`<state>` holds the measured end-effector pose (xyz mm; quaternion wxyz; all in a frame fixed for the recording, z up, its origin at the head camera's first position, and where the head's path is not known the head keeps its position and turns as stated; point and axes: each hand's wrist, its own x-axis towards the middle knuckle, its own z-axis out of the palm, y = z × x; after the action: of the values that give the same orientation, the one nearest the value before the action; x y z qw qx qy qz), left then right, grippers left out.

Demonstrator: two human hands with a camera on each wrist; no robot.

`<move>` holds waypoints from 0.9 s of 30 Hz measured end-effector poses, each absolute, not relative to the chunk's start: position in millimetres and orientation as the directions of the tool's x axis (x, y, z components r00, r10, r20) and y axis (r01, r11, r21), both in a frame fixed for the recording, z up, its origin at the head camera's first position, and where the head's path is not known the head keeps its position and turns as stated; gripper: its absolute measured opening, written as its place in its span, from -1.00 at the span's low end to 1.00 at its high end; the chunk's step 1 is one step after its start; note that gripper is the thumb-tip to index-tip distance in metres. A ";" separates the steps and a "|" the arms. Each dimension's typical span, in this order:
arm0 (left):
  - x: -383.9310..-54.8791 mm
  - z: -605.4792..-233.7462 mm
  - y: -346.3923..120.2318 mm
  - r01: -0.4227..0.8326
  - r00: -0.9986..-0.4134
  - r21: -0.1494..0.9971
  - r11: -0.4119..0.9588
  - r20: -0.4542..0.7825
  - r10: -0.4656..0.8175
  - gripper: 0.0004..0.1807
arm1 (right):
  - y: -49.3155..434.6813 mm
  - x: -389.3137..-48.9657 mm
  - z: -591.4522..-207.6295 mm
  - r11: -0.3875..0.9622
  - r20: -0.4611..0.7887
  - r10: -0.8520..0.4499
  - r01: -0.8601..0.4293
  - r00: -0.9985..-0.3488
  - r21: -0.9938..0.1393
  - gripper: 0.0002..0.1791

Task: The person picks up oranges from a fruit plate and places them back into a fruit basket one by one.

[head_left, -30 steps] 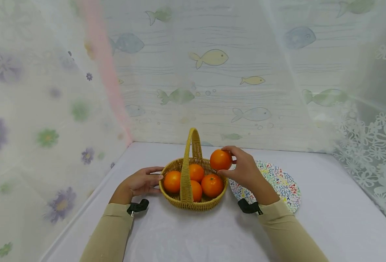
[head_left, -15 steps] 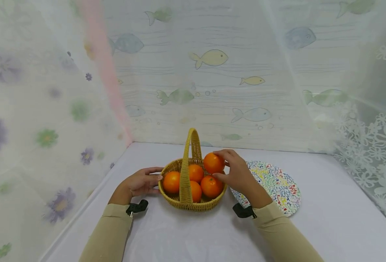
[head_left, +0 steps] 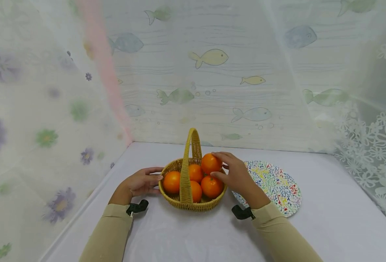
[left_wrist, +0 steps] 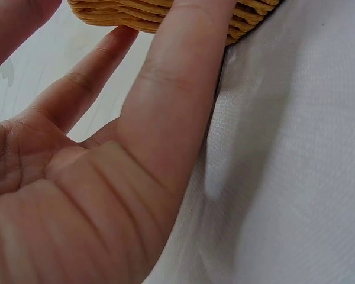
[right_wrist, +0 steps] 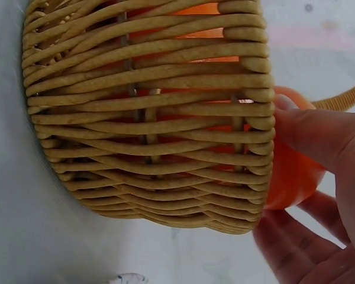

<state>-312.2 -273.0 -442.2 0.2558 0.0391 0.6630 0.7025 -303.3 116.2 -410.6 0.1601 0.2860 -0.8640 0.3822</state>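
Note:
A yellow wicker basket (head_left: 193, 206) with a tall arched handle holds several oranges. My left hand (head_left: 139, 185) touches the basket's left side; the left wrist view has its fingers reaching fairly straight to the weave (left_wrist: 124, 15). At the basket's right end, my right hand (head_left: 238, 176) holds an orange (head_left: 211, 163) between thumb and fingers. This orange sits inside the back right rim, above another orange (head_left: 211, 187). In the right wrist view, the basket wall (right_wrist: 160, 136) hides part of the held orange (right_wrist: 293, 177).
A round plate (head_left: 274, 185) with a multicoloured squiggle pattern lies to the right, partly behind the right forearm. The white-covered table (head_left: 193, 240) runs back to a hanging sheet printed with fish (head_left: 214, 57). A flowered sheet (head_left: 48, 138) hangs on the left.
My right hand has moved left and slightly down with the orange, from over the basket's right rim to inside it. My left hand has stayed at the basket's side.

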 end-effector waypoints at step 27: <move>-314.9 -443.3 -272.3 -0.306 -0.858 0.952 0.009 -0.280 0.430 -0.33 | 112.6 -302.2 -413.6 0.522 0.365 -0.409 -0.542 -0.837 -0.658 -0.25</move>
<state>-314.9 -272.3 -443.3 0.2622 0.0469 0.6601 0.7023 -302.2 112.6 -413.6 0.0823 0.2736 -0.8685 0.4050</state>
